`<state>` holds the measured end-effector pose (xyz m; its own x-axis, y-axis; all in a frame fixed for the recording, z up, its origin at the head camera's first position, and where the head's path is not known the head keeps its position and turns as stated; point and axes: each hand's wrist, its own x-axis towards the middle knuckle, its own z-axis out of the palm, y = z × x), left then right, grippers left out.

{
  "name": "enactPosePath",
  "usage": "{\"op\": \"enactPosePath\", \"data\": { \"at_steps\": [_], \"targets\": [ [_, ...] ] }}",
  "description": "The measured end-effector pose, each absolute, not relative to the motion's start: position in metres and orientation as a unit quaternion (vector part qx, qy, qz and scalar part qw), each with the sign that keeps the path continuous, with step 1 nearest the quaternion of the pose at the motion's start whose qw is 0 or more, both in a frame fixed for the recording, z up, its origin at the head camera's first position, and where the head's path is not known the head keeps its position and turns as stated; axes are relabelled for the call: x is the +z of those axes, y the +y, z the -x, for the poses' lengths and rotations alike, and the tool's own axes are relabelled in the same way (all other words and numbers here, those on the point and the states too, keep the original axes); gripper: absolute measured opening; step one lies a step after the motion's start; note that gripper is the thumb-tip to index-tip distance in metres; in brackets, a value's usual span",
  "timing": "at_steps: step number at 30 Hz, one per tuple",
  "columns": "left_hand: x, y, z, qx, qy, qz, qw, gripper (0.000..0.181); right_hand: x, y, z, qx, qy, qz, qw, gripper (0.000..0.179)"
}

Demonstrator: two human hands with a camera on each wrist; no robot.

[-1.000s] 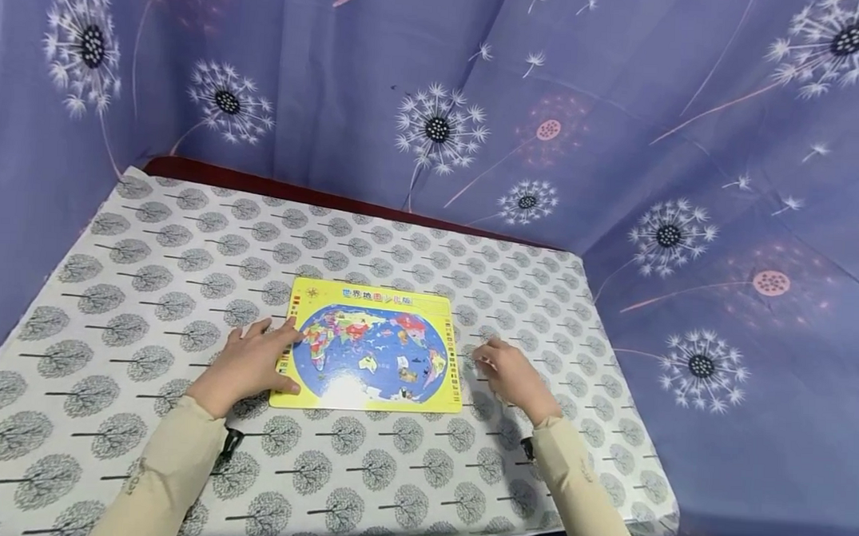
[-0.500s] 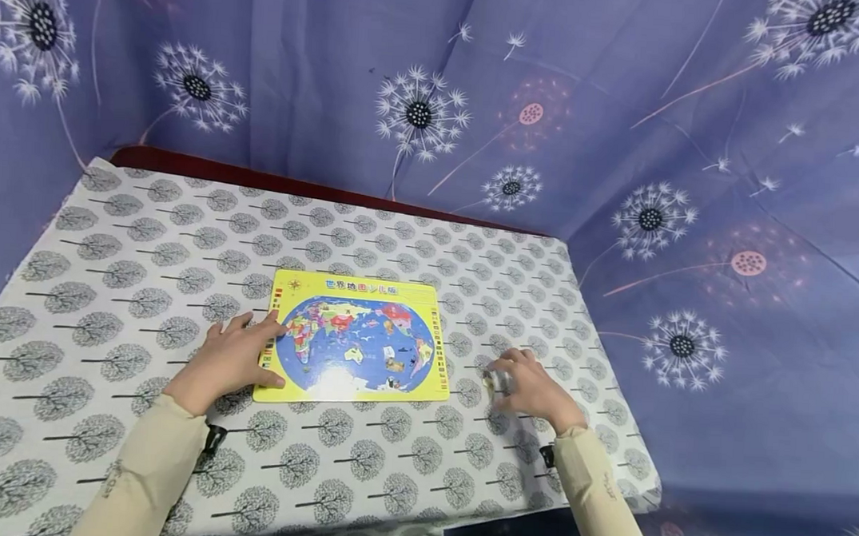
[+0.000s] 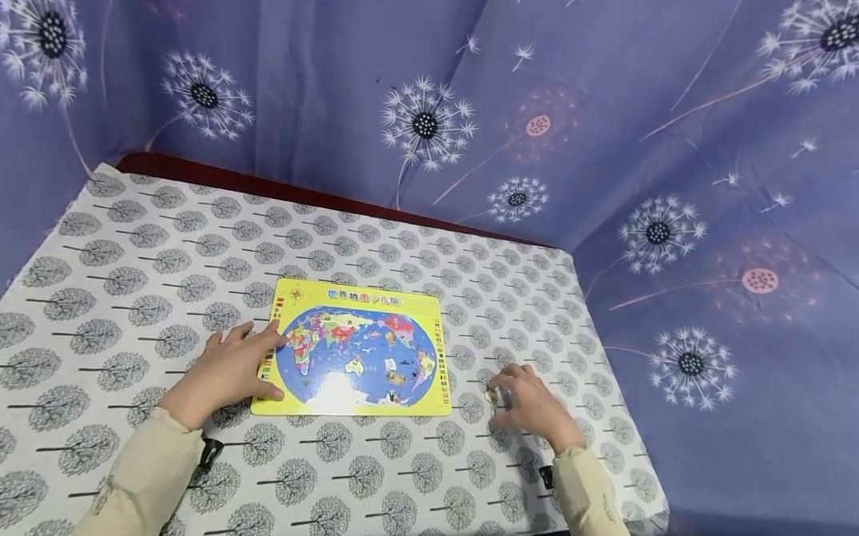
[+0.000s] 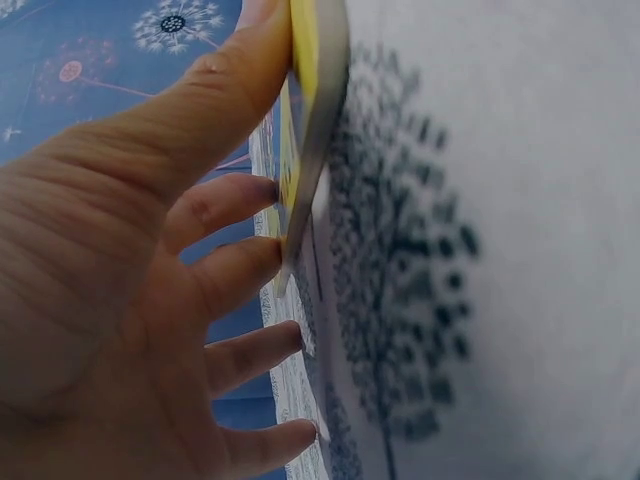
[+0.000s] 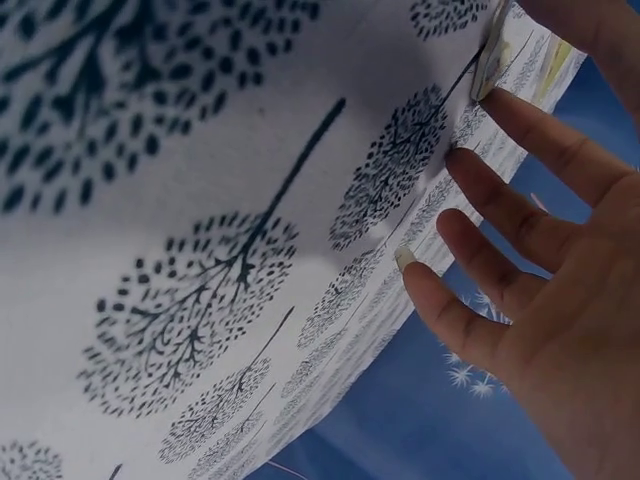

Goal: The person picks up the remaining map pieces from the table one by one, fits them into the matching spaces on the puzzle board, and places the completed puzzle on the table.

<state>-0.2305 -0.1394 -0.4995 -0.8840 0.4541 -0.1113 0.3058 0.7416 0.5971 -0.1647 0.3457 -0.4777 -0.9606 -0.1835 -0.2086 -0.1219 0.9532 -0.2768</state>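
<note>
A yellow-bordered world map board (image 3: 357, 361) lies flat on the tablecloth in the head view. My left hand (image 3: 227, 367) rests at its left edge, fingers spread. The left wrist view shows the thumb (image 4: 235, 85) on the board's yellow border (image 4: 310, 60) and two fingertips at its edge. To the right of the board, my right hand (image 3: 531, 404) holds a small flat puzzle piece (image 3: 493, 396) low over the cloth. Thumb and index finger pinch the piece (image 5: 488, 65) in the right wrist view; the other fingers are spread. Its printed face is mostly hidden.
A white cloth with grey trees (image 3: 363, 473) covers the table. Purple curtains with dandelions (image 3: 424, 124) hang behind and to the right. A dark red edge (image 3: 260, 189) runs along the back of the table. The table's front edge lies close to the forearms.
My right hand has moved right, away from the board, and the small piece now shows at its fingers. The left hand stays at the board's left edge. The head view has shifted slightly.
</note>
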Motion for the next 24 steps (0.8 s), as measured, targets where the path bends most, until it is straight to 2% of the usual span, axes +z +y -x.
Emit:
{"op": "enactPosePath", "data": {
  "at_steps": [8,15,24],
  "targets": [
    [-0.502,-0.140,0.229,0.293,0.928,-0.201,0.115,0.087,-0.478,0.327,0.174,-0.132,0.979,0.141,0.065,0.053],
    [-0.504,-0.140,0.226,0.291,0.928,-0.198,0.119,0.089,-0.465,0.291,0.195,-0.127,0.974,0.175,0.062,0.056],
    [-0.499,-0.137,0.226,0.281,0.932,-0.197,0.118,0.087,-0.474,0.256,0.219,-0.107,0.966,0.230,0.056,0.058]
  ]
}}
